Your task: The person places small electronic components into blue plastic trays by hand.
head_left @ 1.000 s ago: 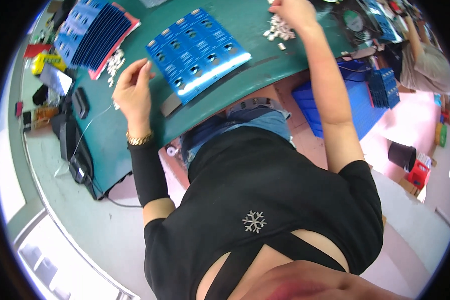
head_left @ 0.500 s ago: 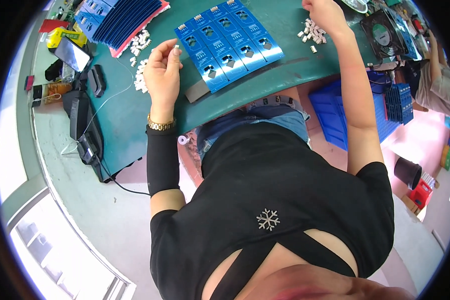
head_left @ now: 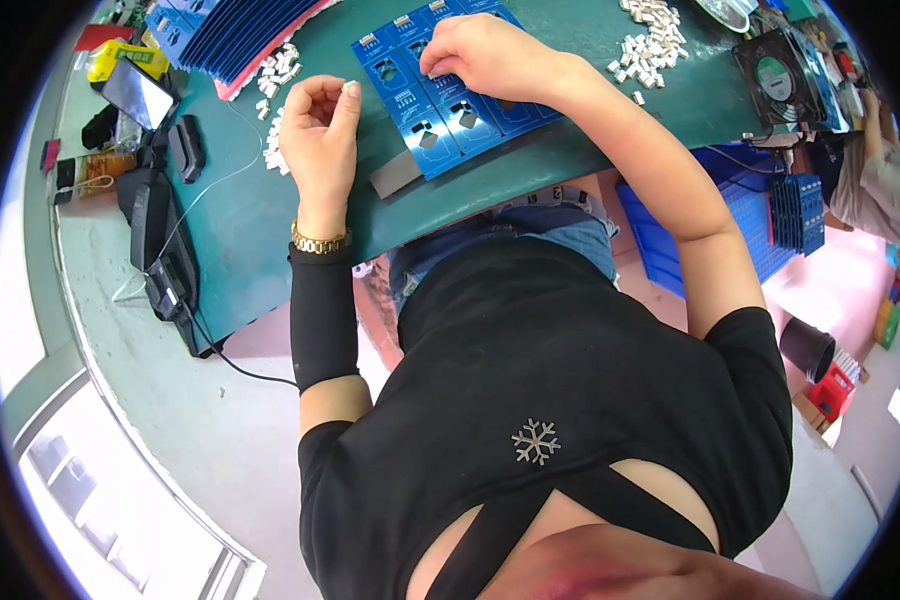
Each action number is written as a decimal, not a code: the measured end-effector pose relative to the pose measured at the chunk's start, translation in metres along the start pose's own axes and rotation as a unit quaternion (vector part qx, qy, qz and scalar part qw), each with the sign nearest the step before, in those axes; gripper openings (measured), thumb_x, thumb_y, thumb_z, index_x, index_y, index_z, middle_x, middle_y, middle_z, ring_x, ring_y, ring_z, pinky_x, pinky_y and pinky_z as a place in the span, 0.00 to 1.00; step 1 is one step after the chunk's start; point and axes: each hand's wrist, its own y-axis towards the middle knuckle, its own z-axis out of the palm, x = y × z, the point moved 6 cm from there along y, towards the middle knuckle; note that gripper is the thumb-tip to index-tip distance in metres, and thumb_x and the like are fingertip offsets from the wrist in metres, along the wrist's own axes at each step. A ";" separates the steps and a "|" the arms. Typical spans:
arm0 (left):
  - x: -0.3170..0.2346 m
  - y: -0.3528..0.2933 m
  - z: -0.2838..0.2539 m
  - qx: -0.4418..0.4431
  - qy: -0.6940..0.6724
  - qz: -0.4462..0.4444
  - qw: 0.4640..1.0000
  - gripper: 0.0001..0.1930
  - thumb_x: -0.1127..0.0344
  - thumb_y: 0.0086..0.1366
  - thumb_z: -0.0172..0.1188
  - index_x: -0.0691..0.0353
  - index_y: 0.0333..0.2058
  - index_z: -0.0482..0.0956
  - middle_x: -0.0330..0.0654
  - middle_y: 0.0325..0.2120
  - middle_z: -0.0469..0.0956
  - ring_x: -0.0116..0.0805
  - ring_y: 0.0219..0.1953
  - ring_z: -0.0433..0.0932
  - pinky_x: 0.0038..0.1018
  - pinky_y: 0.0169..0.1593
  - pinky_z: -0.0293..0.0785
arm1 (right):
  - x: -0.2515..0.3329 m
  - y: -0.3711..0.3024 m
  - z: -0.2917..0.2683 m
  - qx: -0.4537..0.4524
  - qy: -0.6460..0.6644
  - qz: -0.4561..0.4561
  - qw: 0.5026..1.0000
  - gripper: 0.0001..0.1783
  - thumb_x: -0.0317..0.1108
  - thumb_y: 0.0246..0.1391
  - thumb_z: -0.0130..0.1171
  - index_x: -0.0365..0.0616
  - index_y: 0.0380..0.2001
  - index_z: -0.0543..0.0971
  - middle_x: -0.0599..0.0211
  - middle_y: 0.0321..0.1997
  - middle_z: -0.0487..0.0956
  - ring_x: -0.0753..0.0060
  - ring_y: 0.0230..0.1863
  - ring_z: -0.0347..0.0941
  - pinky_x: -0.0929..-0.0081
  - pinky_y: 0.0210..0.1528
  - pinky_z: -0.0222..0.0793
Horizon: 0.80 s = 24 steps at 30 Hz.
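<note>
My left hand [head_left: 320,128] is left of a blue circuit board panel [head_left: 407,98], pinching a small white connector [head_left: 351,88] between thumb and index finger. My right hand [head_left: 488,57] reaches over the panel, fingers pressed together just above its left-middle part. What those fingertips hold, if anything, is too small to make out. The panel lies flat, with several cut-outs and a few white connectors along its far edge, partly covered by my right hand and forearm. Loose white connectors lie in a left pile [head_left: 278,68] and a right pile [head_left: 652,48].
A stack of blue boards [head_left: 255,35] stands at the far left. Beside it lie a phone [head_left: 138,95] and a black case [head_left: 185,148] with a thin cable. A grey strip [head_left: 398,176] lies at the panel's near edge. A fan [head_left: 773,78] is at right; a blue crate [head_left: 660,235] sits below.
My right hand has moved left from beside the right connector pile to over the board panel. My left hand stays nearly in place, still pinching the connector.
</note>
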 end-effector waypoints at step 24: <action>0.005 -0.004 0.005 0.036 0.033 -0.019 0.999 0.05 0.74 0.57 0.62 0.63 0.31 0.74 0.32 0.24 0.74 0.18 0.25 0.72 0.18 0.32 0.70 | 0.005 0.001 -0.007 0.034 0.022 -0.037 0.998 0.06 0.28 0.49 0.59 0.40 0.30 0.83 0.55 0.33 0.79 0.52 0.39 0.77 0.62 0.42 0.72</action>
